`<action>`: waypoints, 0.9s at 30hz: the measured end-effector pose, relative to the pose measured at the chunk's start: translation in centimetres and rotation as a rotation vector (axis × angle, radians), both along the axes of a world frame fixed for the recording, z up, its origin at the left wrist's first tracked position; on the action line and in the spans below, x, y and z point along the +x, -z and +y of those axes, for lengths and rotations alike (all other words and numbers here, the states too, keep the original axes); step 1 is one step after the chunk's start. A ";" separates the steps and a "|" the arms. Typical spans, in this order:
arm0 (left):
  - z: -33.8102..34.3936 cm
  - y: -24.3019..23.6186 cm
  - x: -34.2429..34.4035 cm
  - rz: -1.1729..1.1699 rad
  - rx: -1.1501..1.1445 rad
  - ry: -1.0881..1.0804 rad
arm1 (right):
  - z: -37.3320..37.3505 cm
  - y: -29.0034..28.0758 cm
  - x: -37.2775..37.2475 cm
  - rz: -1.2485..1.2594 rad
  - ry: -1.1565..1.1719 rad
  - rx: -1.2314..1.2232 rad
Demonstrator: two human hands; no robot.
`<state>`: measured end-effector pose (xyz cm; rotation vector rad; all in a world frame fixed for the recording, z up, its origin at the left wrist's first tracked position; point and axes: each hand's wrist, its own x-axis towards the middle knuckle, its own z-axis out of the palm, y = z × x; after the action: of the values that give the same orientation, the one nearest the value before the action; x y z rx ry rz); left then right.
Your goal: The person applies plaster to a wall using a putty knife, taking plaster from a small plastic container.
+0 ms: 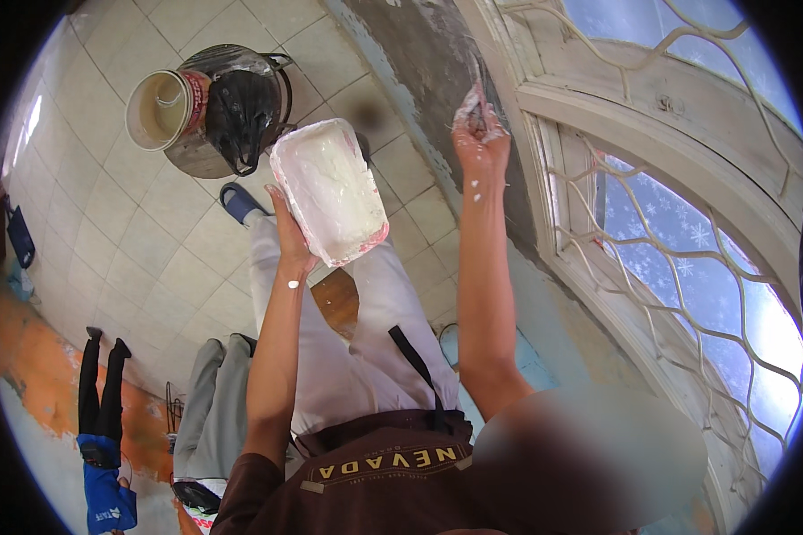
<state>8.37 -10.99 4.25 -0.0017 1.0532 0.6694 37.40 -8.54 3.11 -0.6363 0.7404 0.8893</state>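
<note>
Plastering, as the head view is showing it, is apparently the step in hand. The left hand (pixel 293 239) is holding a shallow rectangular pale plastic tray (pixel 287 183) of white paste (pixel 341 178) above the white-trousered legs (pixel 388 308). The paste-smeared right hand (pixel 480 138) is hovering close beside a rough grey wall strip (pixel 419 53) along the cream-painted window frame (pixel 633 125).

One left digit is lying along the tray's side; the other fingers are hiding beneath it. The right fingers are seemingly bunching together; whether they are pinching a thin tool or touching the wall, I cannot tell.

The next move is probably calling for pressing paste onto the strip while holding the tray level.

A black plastic bag (pixel 241 111) is concealing its contents; blurring is masking the lower right.
</note>
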 end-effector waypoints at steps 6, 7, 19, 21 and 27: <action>0.1 -0.1 -0.3 -0.018 0.029 0.025 | -3.3 -3.9 -0.7 -0.022 0.002 0.055; 0.1 -0.2 -0.4 -0.027 0.022 0.018 | -3.9 -4.1 -1.1 -0.107 0.030 0.011; -1.0 1.0 -2.3 -0.016 0.062 0.045 | 5.5 -2.1 -1.4 -0.340 0.033 -0.584; -1.0 0.8 -2.3 -0.007 0.054 0.047 | 7.7 -3.2 -3.6 -0.580 -0.099 -0.657; -0.7 0.6 -3.0 0.032 0.106 0.066 | 6.4 0.1 -6.6 -1.265 -0.430 -0.897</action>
<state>5.35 -11.68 3.64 0.1352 1.0434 0.6666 30.80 -2.10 2.97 -1.9511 -0.2373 0.3149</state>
